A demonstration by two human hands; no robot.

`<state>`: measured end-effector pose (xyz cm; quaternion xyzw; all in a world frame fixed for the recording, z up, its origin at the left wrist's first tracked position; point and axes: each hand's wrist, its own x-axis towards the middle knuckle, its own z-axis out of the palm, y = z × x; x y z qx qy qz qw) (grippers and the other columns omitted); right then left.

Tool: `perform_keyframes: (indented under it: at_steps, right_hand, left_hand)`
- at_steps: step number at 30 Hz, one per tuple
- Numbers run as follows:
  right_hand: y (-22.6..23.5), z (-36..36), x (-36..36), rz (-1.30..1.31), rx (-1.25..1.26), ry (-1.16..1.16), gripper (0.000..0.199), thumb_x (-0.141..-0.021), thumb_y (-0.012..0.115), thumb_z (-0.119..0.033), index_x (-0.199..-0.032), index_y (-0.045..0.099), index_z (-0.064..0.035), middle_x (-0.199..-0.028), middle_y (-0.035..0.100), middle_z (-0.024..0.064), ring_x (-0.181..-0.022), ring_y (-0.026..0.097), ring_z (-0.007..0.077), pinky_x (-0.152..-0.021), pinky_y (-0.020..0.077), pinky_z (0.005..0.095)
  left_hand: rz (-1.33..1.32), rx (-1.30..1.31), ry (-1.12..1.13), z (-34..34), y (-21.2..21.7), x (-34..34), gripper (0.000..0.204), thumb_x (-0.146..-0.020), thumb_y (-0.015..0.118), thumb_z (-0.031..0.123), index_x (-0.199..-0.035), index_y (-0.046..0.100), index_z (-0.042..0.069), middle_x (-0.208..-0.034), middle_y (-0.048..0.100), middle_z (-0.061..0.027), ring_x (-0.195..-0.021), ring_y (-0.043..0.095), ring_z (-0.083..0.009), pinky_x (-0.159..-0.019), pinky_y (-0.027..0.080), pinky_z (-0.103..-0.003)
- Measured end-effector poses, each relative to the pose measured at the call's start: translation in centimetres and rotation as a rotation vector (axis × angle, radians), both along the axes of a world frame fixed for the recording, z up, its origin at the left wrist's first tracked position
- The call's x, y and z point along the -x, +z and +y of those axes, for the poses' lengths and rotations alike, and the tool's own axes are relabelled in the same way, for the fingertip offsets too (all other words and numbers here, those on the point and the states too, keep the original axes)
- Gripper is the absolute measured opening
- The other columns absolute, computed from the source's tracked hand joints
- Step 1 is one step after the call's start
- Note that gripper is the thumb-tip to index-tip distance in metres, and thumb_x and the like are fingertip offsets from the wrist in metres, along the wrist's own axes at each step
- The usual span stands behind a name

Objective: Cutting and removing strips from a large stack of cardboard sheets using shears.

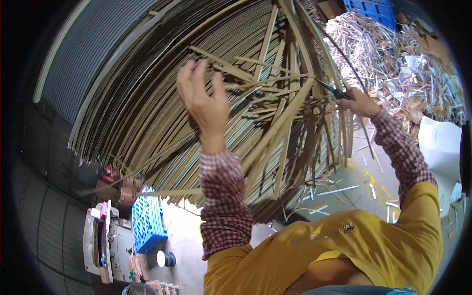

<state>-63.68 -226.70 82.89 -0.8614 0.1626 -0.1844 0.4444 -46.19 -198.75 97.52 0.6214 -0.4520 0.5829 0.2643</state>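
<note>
A large stack of brown cardboard sheets (147, 98) fills the upper middle, with its many edges facing me. Loose cardboard strips (275, 130) lie tangled across it and hang down its right side. My left hand (204, 96) is raised over the stack, empty, with the fingers spread and slightly blurred. At the right end of the strips, my right hand (361, 103) is closed around a slim tool (337, 92) with a dark green handle. The tool's thin dark end points left into the strips, and I cannot make out its exact kind.
Shredded paper and cardboard scraps (383, 59) pile up at the far right, below a blue crate (372, 12). A white sheet (439, 152) lies at the right. Blue plastic pallets (147, 221) and a pale machine (101, 241) stand lower left. Offcuts (337, 190) litter the floor.
</note>
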Motion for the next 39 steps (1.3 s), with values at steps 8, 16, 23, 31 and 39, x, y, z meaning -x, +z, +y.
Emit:
perform_keyframes:
  at_steps: [8,16,23,31,39]
  right_hand:
    - [7.2,4.7,7.4,-0.203,0.075,0.414,0.043,-0.075,0.061,-0.045,-0.082,0.063,-0.0026,-0.056,0.05,-0.0025,-0.049,0.042,0.0085,-0.044,0.0308,0.0256]
    - [15.5,6.2,-1.4,-0.52,0.388,0.224,0.046,-0.075,0.056,-0.051,-0.082,0.066,-0.0069,-0.064,0.054,-0.0008,-0.052,0.042,0.0102,-0.049,0.0334,0.0247]
    - [22.1,10.5,-12.9,-0.333,0.34,0.268,0.041,-0.08,0.053,-0.042,-0.079,0.067,-0.0035,-0.094,0.061,0.0152,-0.072,0.056,0.021,-0.056,0.044,0.0315]
    - [23.3,11.5,-18.2,-0.344,-0.124,0.475,0.041,-0.085,0.048,-0.036,-0.088,0.06,0.0028,-0.083,0.06,0.0144,-0.073,0.057,0.0207,-0.064,0.051,0.0408]
    - [4.0,6.6,-8.0,-0.2,0.112,0.119,0.033,-0.082,0.052,-0.03,-0.073,0.054,0.0018,-0.056,0.049,0.007,-0.051,0.047,0.0125,-0.052,0.0419,0.0319]
  left_hand:
    - [-0.169,-0.082,0.59,-0.2,7.9,-8.8,0.026,-0.077,0.061,0.02,-0.101,0.058,0.01,-0.096,0.053,-0.005,-0.089,0.046,-0.0201,-0.076,0.033,-0.036]
    - [-0.365,-0.408,0.401,-1.9,0.2,-4.3,0.003,-0.073,0.048,0.011,-0.074,0.051,0.008,-0.071,0.044,-0.0039,-0.064,0.045,-0.0182,-0.057,0.033,-0.032]
    - [0.39,-0.543,-0.645,-10.1,-14.0,3.9,0.033,-0.078,0.056,0.01,-0.109,0.049,0.0,-0.1,0.051,-0.0211,-0.095,0.048,-0.0364,-0.081,0.039,-0.041]
    - [0.504,-0.47,-0.376,-5.1,-10.9,4.3,0.019,-0.076,0.058,0.006,-0.094,0.058,-0.002,-0.091,0.053,-0.015,-0.089,0.051,-0.0282,-0.075,0.042,-0.036]
    - [-0.07,0.0,-0.199,2.1,-2.5,2.2,0.025,-0.08,0.054,0.011,-0.104,0.056,0.002,-0.109,0.054,-0.0141,-0.108,0.046,-0.029,-0.09,0.038,-0.042]
